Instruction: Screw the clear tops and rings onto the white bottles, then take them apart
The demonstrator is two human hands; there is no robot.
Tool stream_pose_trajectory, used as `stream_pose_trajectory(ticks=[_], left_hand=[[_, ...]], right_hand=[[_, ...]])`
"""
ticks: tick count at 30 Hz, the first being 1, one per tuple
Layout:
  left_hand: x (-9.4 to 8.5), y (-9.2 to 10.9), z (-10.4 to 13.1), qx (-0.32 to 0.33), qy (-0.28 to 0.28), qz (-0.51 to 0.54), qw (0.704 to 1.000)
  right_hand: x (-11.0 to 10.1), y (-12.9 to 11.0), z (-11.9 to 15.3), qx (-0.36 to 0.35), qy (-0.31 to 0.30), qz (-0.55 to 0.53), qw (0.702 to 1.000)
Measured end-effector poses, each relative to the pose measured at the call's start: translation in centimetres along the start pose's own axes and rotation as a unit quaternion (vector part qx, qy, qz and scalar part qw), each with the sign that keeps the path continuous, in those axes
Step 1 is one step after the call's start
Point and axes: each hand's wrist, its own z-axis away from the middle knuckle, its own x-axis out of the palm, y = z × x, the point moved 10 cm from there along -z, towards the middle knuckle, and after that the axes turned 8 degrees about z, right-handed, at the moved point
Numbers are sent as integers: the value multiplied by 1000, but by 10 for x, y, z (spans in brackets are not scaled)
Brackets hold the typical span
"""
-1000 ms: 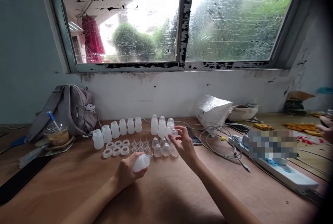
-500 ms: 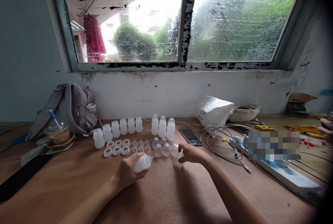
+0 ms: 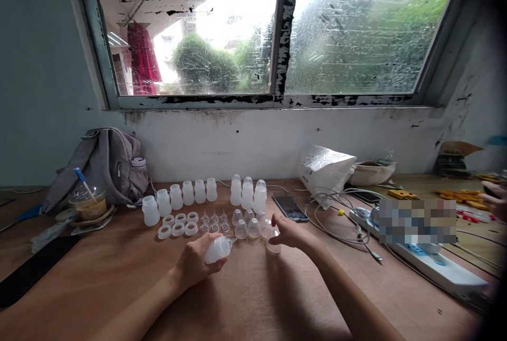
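My left hand (image 3: 194, 261) is wrapped around a milky baby bottle (image 3: 217, 250), tilted to the right with a clear nipple at its tip. With thumb and fingers curled, my right hand (image 3: 291, 233) grips a clear dome-shaped bottle cap (image 3: 273, 245) just above the table, beside several other clear caps (image 3: 253, 229). Left of those caps lie several clear nipples (image 3: 214, 219) and white screw rings (image 3: 178, 224) in rows. Behind them stands a line of open milky bottles (image 3: 176, 197). Further right are three capped bottles (image 3: 247, 193).
A phone (image 3: 290, 208), tangled white cables (image 3: 336, 230) and a power strip (image 3: 435, 267) lie to the right, near a silvery bag (image 3: 327, 169). At left are a drink cup (image 3: 89, 204), a backpack (image 3: 111, 167) and a black mat (image 3: 35, 270). Another person's hand (image 3: 495, 201) shows at the right edge.
My right hand and the clear cap have shifted very slightly right and toward me. My left hand with the bottle has stayed almost still.
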Motion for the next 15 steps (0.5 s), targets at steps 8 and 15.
stream_pose_trajectory(ticks=[8, 15], left_hand=[[1, -10, 1, -49, -8, -3, 999], [3, -12, -1, -30, -16, -1, 999]], right_hand=[[-20, -76, 29, -189, -5, -227, 955], [26, -130, 33, -220, -61, -415, 881]])
